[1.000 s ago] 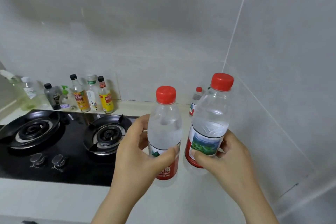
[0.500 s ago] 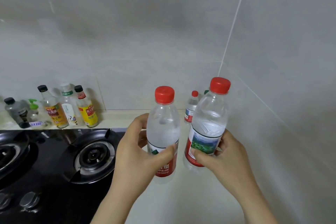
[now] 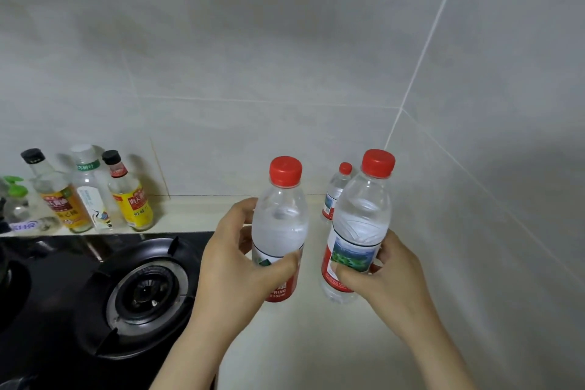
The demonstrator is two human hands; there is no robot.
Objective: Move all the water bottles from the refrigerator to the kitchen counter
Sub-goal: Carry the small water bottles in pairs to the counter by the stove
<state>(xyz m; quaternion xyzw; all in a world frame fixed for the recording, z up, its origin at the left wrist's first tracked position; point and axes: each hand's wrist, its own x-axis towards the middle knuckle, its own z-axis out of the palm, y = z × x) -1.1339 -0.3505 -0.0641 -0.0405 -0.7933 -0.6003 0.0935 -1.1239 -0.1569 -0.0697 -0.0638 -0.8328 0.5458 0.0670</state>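
My left hand (image 3: 235, 266) grips a clear water bottle with a red cap and red label (image 3: 281, 222), held upright above the pale kitchen counter (image 3: 316, 351). My right hand (image 3: 384, 275) grips a second red-capped water bottle (image 3: 361, 218) by its label, tilted slightly left. Both bottles hang side by side near the corner of the counter. A third water bottle (image 3: 336, 191) stands on the counter against the back wall, partly hidden behind the right one.
A black gas hob (image 3: 95, 291) with a round burner (image 3: 144, 291) fills the left side. Several sauce and condiment bottles (image 3: 91, 190) line the back wall behind it. Tiled walls close the counter at the back and right.
The view has swung right, so the hob and condiment bottles slid left. Both hands and their bottles kept nearly the same pose, edging slightly toward the corner.
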